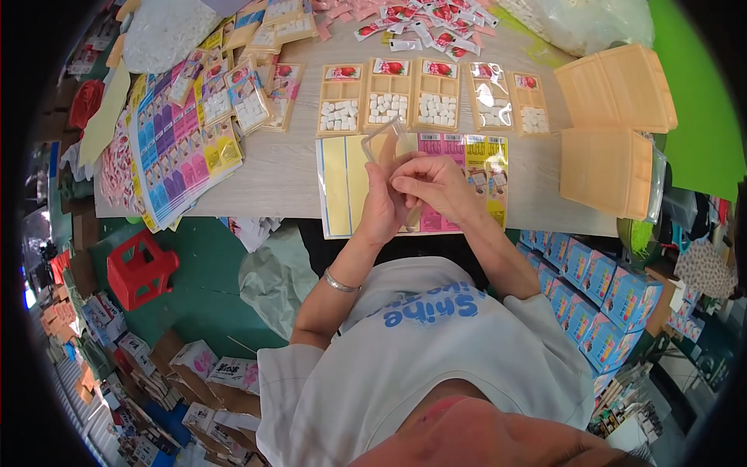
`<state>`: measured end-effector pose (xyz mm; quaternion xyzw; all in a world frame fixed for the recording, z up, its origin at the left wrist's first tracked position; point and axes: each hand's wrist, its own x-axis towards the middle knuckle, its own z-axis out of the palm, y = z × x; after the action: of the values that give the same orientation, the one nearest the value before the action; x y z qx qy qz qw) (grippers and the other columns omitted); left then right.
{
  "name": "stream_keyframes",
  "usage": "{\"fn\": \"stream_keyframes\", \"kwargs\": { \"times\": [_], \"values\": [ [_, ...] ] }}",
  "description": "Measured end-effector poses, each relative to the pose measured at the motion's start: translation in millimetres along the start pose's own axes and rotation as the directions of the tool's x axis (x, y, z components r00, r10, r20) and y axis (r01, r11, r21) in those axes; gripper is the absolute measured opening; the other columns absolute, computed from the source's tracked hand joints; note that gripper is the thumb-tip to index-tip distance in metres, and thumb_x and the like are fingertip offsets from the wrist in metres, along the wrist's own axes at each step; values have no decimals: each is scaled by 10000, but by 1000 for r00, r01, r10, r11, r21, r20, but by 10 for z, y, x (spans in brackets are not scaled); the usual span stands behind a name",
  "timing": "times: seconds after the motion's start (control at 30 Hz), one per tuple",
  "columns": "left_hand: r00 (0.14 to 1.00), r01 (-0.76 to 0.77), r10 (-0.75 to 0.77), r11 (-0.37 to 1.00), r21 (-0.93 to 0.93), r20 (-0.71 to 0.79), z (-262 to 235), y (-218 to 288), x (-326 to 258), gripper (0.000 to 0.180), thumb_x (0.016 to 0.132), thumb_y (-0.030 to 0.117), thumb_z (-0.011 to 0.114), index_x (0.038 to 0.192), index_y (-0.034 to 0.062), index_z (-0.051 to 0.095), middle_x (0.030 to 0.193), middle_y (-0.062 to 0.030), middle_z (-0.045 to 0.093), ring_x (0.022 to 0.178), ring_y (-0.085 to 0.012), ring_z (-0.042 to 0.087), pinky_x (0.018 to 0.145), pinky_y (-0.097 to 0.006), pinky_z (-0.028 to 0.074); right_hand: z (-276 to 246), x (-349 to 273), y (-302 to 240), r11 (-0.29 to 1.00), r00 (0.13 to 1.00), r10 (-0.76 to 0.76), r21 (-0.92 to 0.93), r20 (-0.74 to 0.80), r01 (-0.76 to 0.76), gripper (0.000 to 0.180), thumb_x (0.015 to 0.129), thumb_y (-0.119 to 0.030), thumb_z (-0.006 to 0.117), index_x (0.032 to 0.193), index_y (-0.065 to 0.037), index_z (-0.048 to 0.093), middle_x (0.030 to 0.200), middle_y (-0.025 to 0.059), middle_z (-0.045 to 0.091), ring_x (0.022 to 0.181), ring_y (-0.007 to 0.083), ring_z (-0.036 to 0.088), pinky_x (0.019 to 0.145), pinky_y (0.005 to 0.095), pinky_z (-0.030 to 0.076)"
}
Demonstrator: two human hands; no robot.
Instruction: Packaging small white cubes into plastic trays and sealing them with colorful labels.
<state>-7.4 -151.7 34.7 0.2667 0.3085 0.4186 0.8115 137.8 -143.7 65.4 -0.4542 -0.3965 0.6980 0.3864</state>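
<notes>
My left hand [379, 204] is closed around a clear plastic cover [383, 131], which stands up tilted above its fingers. A narrow beige piece [412, 218], perhaps a tray seen edge-on, shows beside the palm. Touching the left fingers, my right hand [438, 187] is pinched; what lies between its fingertips is hidden. Beneath both hands lies a printed card sheet [334, 187], yellow on the left and pink on the right. Beyond it, beige compartment trays [331, 91] stand in a row, holding small white pieces [340, 117] and strawberry-printed sachets [391, 67].
Stacked empty beige trays [615, 89] stand at the right. Loose sachets [447, 39] pile up at the far edge. More printed sheets [167, 156] and filled trays [249, 101] lie left. A red stool [140, 268] and blue boxes [599, 284] stand below the table.
</notes>
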Motion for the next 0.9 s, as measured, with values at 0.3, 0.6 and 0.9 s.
{"fn": "stream_keyframes", "kwargs": {
  "times": [0.3, 0.6, 0.9],
  "values": [
    [999, 20, -18, 998, -67, 37, -143, -167, 38, 897, 1004, 732, 224, 1651, 151, 5, 1499, -143, 443, 1255, -208, 523, 1053, -340, 430, 90, -79, 185, 972, 972, -211, -126, -108, 197, 73, 934, -21, 692, 994, 21, 685, 985, 25, 692, 806, 58, 629, 707, 212, 522],
    [999, -19, 20, 1000, -2, 43, 40, -65, -4, 921, 980, 762, 212, 1652, 161, 26, 1507, -129, 427, 1350, -231, 461, 1148, -387, 364, -93, -47, 124, 991, 989, -130, -20, 64, 131, 98, 933, -53, 716, 1013, 3, 718, 934, 8, 685, 834, 66, 641, 732, 222, 525],
    [1000, 17, -18, 999, 47, 22, 65, -62, 0, 952, 949, 806, 170, 1653, 177, 49, 1505, -139, 430, 1401, -272, 428, 1176, -414, 331, -155, -45, 84, 999, 998, -43, 22, 52, 42, 117, 904, -71, 745, 1003, -10, 757, 905, 26, 730, 814, 61, 647, 737, 220, 518]
  ]
}}
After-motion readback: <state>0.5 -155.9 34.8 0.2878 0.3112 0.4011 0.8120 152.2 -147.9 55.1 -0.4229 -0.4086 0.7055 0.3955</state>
